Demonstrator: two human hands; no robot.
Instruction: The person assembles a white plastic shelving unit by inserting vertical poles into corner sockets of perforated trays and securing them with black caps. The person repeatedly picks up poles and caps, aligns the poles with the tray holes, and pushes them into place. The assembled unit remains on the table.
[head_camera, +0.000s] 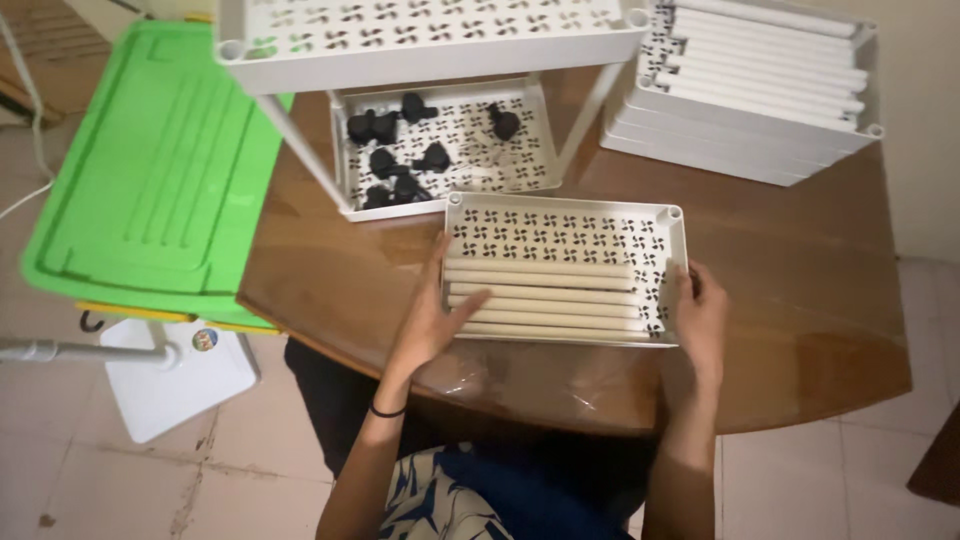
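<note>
- White perforated tray (566, 228) lay on the brown table (800, 300) between my two hands, with cream-coloured tubes (545, 298) lined up side by side in its near half.
- My left hand (432, 318) was open and flat, fingers resting across the tubes at the tray's left edge, gripping nothing.
- My right hand (700, 315) was curled loosely against the tray's right rim, touching it.
- Just beyond my left hand sat a second tray (445, 150) holding small black caster pieces (395, 160), under an assembled white shelf (420, 40).
- Well beyond my right hand stood a stack of trays (745, 100) topped with more tubes.
- Far to my left lay a green lid (160, 170).
</note>
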